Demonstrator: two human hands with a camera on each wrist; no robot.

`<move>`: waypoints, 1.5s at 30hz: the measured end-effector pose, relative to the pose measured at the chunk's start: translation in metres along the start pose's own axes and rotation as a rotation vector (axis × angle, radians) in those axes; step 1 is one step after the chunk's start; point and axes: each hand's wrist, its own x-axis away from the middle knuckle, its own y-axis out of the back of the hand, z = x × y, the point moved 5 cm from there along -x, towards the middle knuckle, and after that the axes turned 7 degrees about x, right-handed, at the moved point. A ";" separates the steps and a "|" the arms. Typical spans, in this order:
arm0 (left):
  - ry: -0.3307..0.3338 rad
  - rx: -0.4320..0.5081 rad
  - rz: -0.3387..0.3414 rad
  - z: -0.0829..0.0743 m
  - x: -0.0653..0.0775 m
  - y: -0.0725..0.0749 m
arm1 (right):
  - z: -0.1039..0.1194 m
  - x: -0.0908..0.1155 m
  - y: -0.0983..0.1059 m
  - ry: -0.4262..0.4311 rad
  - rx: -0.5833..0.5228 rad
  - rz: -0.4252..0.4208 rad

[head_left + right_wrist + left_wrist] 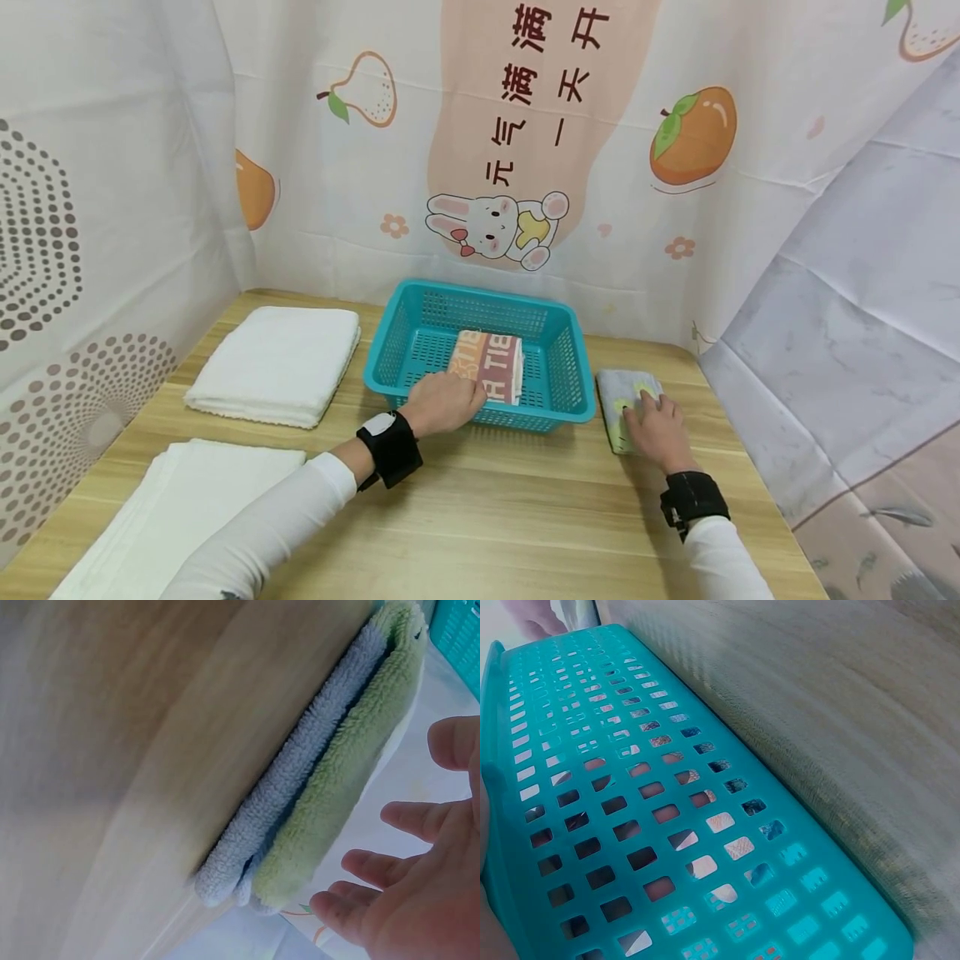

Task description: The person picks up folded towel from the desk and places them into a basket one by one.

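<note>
A folded orange and dark-red towel with pale lettering (497,367) lies inside the teal plastic basket (480,292). My left hand (444,403) reaches over the basket's front rim and grips the near left part of this towel. Through the basket's holes in the left wrist view, bits of skin and pale cloth show; the fingertips are mostly hidden. To the right of the basket lies a folded grey and green towel (611,392). Over its right side is my right hand (660,429), its fingers spread. In the right wrist view those fingers (367,866) appear beside the towel, not curled round it.
A thick folded white towel (277,358) sits at the back left of the wooden table (480,517). Nearer, flat folded white cloth (187,508) lies partly under the left forearm. Printed curtains (337,192) hang behind the table and along both sides.
</note>
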 end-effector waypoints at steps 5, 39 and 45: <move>-0.003 0.009 0.008 -0.002 0.000 0.000 | -0.006 0.001 -0.001 -0.023 -0.017 0.020; 0.006 0.022 0.005 -0.004 0.001 0.002 | -0.019 -0.017 -0.006 -0.056 0.068 0.200; 0.012 0.013 0.006 -0.003 0.000 0.000 | -0.018 -0.017 -0.006 -0.058 0.063 0.213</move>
